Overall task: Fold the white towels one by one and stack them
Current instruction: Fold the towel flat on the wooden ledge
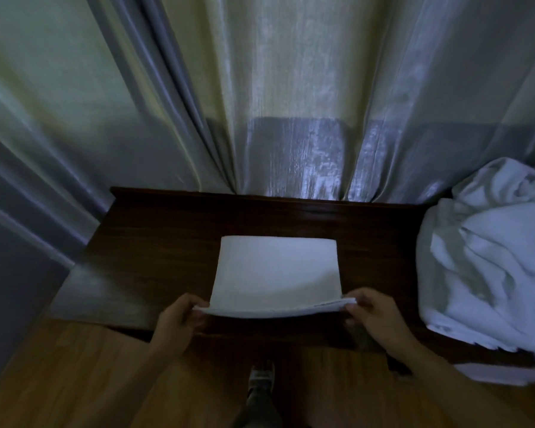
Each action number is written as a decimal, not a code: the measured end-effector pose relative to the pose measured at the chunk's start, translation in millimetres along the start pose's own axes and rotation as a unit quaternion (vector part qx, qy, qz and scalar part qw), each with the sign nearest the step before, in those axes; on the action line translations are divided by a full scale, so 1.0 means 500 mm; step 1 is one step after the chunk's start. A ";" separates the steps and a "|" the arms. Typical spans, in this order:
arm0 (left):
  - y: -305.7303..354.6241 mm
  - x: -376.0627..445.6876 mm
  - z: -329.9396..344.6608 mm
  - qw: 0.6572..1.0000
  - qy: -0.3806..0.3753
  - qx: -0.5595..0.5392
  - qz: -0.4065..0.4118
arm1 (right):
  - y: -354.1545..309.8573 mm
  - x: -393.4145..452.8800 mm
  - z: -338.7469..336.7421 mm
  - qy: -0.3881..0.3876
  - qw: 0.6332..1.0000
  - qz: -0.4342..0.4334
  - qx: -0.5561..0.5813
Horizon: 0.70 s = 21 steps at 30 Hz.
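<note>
On the surface — folded towel | left hand pinches near-left corner | right hand pinches near-right corner — near edge lifted

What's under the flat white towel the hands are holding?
The dark wooden table shows all around the folded towel. The left hand and right hand pinch its near corners. Anything lying beneath it is covered.

Pale curtain hangs behind the dark wooden table.
</note>
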<state>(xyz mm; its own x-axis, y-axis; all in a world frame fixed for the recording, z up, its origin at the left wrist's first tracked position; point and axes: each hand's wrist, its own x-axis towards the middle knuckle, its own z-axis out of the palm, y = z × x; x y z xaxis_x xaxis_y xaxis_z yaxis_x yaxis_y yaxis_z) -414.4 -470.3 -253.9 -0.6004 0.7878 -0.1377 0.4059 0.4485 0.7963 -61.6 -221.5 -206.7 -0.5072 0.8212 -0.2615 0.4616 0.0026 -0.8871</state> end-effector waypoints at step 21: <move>0.058 0.112 -0.035 0.998 -0.050 -0.015 -0.018 | -0.024 0.083 -0.004 0.008 0.997 0.056 -0.051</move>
<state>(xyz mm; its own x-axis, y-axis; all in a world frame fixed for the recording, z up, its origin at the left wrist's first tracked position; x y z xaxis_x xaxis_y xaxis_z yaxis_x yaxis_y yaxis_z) -448.3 -420.4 -228.2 -0.5424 0.8099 -0.2233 0.3639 0.4661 0.8065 -86.8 -186.4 -206.4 -0.4369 0.8289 -0.3495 0.5859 -0.0326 -0.8097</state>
